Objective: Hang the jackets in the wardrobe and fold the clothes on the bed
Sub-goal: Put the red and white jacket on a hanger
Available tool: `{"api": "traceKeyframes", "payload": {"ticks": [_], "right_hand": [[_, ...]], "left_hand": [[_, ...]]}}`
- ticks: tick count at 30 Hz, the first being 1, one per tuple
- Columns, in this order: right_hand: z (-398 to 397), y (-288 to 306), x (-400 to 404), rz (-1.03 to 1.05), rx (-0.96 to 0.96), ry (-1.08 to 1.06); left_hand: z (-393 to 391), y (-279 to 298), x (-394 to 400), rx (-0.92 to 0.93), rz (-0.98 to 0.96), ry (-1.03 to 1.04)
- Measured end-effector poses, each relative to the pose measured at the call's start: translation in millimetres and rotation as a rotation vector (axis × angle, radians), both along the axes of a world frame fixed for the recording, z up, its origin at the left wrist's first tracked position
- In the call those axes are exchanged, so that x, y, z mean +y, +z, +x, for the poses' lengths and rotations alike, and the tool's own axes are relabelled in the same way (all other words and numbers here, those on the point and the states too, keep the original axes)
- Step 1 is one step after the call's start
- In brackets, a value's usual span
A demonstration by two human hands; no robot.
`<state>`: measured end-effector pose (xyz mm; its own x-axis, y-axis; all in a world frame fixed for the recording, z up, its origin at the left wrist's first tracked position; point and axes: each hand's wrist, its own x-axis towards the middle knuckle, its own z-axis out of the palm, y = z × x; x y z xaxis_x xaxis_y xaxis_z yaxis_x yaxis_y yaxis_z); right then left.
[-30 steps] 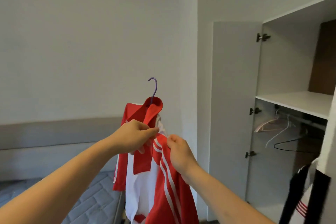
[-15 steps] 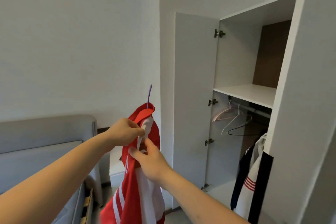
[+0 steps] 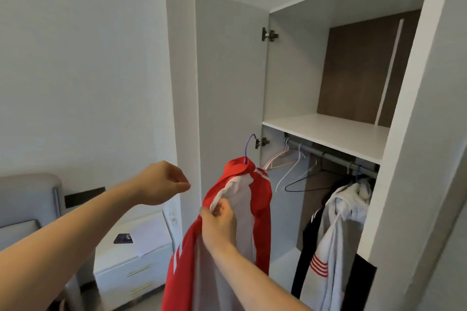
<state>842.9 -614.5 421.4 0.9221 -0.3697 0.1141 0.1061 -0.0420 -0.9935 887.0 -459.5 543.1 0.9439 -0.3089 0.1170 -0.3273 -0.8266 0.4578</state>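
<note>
A red and white jacket hangs on a purple hanger in front of the open wardrobe. My right hand grips the jacket's front edge just below the collar. My left hand hovers to the left of the jacket, fingers curled, holding nothing. Inside the wardrobe a rail carries empty hangers at its left end. A white jacket with a dark one beside it hangs at the rail's right end.
The wardrobe door stands open to the left of the jacket. A white nightstand with a dark phone-like item and a sheet of paper on top sits below left. A grey headboard is at the far left.
The view swung right toward the wardrobe. My left hand let go of the jacket's collar and drew away to the left. The jacket moved closer to the wardrobe rail, with my right hand still gripping it.
</note>
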Motion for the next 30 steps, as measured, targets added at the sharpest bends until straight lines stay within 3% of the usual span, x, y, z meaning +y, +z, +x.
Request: {"api": "traceKeyframes", "payload": {"ticks": [13, 21, 30], "right_hand": [[123, -43, -133, 0.021, 0.125, -0.433], [153, -52, -217, 0.082, 0.209, -0.773], [179, -56, -292, 0.009, 0.358, -0.766]], "left_hand": [[162, 12, -91, -0.105, 0.057, -0.239], [250, 15, -141, -0.082, 0.052, -0.453], [300, 5, -216, -0.104, 0.103, -0.589]]}}
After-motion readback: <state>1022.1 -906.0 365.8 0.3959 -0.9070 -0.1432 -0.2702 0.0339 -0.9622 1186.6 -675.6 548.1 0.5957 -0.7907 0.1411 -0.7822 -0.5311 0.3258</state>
